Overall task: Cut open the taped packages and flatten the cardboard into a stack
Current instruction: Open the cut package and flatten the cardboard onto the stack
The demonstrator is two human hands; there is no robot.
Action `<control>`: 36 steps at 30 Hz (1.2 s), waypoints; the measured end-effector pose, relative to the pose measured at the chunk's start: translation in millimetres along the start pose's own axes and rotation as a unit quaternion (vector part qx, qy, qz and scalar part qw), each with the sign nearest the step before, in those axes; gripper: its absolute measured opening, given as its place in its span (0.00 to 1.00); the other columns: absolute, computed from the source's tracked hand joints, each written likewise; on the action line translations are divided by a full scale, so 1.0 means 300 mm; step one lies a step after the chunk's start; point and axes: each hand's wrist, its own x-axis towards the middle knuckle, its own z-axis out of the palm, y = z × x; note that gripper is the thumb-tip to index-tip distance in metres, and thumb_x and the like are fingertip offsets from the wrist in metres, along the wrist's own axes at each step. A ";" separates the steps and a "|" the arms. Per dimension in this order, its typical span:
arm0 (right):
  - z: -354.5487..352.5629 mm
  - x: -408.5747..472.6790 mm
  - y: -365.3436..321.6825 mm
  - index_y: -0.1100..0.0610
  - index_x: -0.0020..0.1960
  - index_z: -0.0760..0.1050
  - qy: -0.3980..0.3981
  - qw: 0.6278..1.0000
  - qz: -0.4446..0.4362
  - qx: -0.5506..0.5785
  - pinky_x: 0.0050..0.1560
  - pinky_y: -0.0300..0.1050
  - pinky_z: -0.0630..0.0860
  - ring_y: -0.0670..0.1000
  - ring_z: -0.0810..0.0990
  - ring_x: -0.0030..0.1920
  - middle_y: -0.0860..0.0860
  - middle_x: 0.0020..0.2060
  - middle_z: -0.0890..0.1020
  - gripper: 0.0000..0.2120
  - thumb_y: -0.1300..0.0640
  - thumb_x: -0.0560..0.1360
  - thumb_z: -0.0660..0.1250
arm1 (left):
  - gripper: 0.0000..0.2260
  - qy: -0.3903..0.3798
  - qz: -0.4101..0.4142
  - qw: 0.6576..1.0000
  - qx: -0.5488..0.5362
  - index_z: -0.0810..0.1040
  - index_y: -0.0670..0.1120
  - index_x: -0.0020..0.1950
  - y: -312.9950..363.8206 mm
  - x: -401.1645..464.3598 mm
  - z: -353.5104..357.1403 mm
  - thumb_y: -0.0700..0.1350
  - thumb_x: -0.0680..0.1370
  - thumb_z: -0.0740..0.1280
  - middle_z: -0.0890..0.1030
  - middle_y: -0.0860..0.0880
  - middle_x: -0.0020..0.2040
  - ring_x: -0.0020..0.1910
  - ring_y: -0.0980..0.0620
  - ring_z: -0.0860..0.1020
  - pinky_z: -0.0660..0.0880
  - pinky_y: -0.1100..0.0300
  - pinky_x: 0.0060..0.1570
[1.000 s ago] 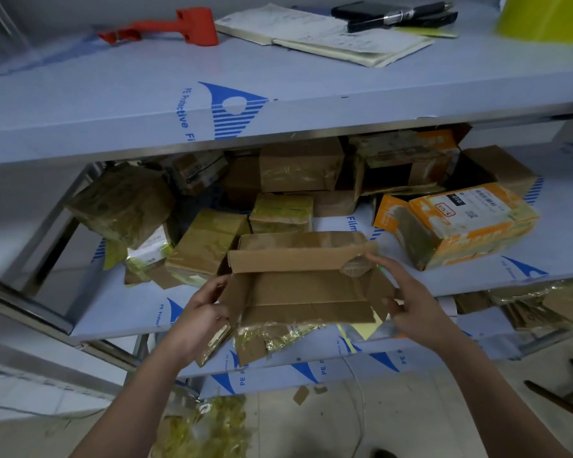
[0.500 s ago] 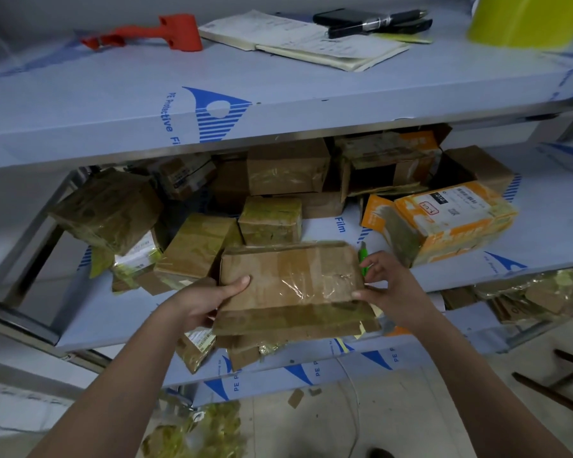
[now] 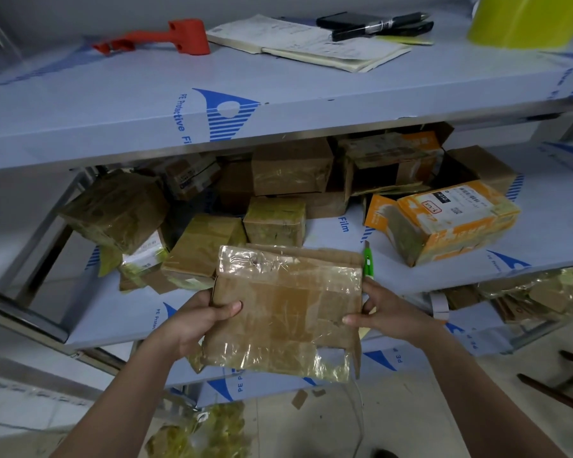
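A flattened cardboard box (image 3: 283, 312), covered in clear and yellowish tape, is held flat in front of the middle shelf (image 3: 543, 233), over its front edge. It is gripped at its left edge by the left hand (image 3: 196, 322), thumb on top and fingers curled under. Its right edge is pinched by the right hand (image 3: 389, 314), thumb on the top face; a green utility knife (image 3: 368, 264) is seen sticking up just behind this hand, but whether it is held cannot be told. Taped brown packages (image 3: 275, 221) are piled on the shelf toward its back and left side. An orange-and-white box (image 3: 450, 221) lies near the shelf's right front edge. On the top shelf (image 3: 113, 104), a red tool (image 3: 166, 38), an open notebook (image 3: 311, 44) and a black pen (image 3: 381, 23) are seen. Tape scraps (image 3: 205, 434) lie on the floor below.
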 end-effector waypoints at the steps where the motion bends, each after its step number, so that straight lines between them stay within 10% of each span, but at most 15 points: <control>1: -0.007 0.005 0.000 0.54 0.75 0.64 -0.008 1.000 0.001 -0.015 0.40 0.23 0.71 0.29 0.76 0.42 0.48 0.69 0.68 0.32 0.63 0.75 0.72 | 0.15 -0.003 0.002 1.000 0.006 0.77 0.44 0.61 0.004 0.001 0.001 0.44 0.76 0.72 0.85 0.47 0.52 0.54 0.46 0.83 0.76 0.48 0.61; 6: -0.030 0.028 0.019 0.49 0.76 0.63 -0.044 0.997 0.042 -0.043 0.61 0.46 0.78 0.49 0.71 0.67 0.43 0.70 0.59 0.36 0.56 0.73 0.75 | 0.27 -0.017 -0.002 1.000 0.000 0.77 0.44 0.63 0.019 0.013 0.013 0.54 0.69 0.75 0.85 0.46 0.54 0.55 0.45 0.83 0.76 0.45 0.62; 19: -0.093 -0.102 -0.041 0.47 0.72 0.69 -0.019 0.995 -0.017 0.097 0.45 0.35 0.77 0.43 0.82 0.47 0.47 0.54 0.81 0.34 0.62 0.70 0.76 | 0.23 -0.053 0.004 0.997 -0.054 0.78 0.39 0.61 0.012 0.022 -0.028 0.49 0.71 0.75 0.84 0.40 0.54 0.53 0.42 0.83 0.78 0.49 0.54; 24: -0.174 -0.126 -0.097 0.35 0.64 0.72 0.022 0.992 -0.073 -0.100 0.44 0.29 0.72 0.32 0.73 0.46 0.43 0.53 0.76 0.32 0.56 0.66 0.80 | 0.30 -0.081 0.039 0.995 -0.051 0.78 0.40 0.60 0.009 0.008 -0.069 0.52 0.64 0.80 0.83 0.38 0.57 0.53 0.44 0.83 0.81 0.55 0.47; 27: -0.197 -0.136 -0.109 0.34 0.68 0.69 0.013 0.966 -0.138 -0.220 0.65 0.41 0.70 0.37 0.64 0.68 0.35 0.70 0.67 0.37 0.48 0.64 0.81 | 0.45 -0.110 0.060 0.992 -0.027 0.77 0.40 0.62 0.013 0.010 -0.089 0.58 0.50 0.85 0.83 0.39 0.56 0.55 0.42 0.82 0.81 0.58 0.46; 32: -0.162 -0.171 -0.154 0.32 0.68 0.69 -0.092 0.938 -0.150 -0.298 0.73 0.52 0.30 0.40 0.28 0.75 0.26 0.75 0.42 0.37 0.40 0.62 0.79 | 0.45 -0.139 0.081 0.987 -0.026 0.76 0.39 0.63 0.018 0.016 -0.105 0.55 0.51 0.85 0.82 0.38 0.58 0.57 0.41 0.81 0.81 0.56 0.49; 36: -0.107 -0.161 -0.130 0.34 0.71 0.67 -0.127 0.918 -0.116 -0.357 0.74 0.59 0.28 0.45 0.24 0.74 0.35 0.76 0.33 0.38 0.40 0.64 0.79 | 0.45 -0.141 0.099 0.985 -0.032 0.77 0.38 0.61 0.026 0.020 -0.105 0.55 0.49 0.86 0.82 0.37 0.56 0.55 0.42 0.82 0.81 0.57 0.48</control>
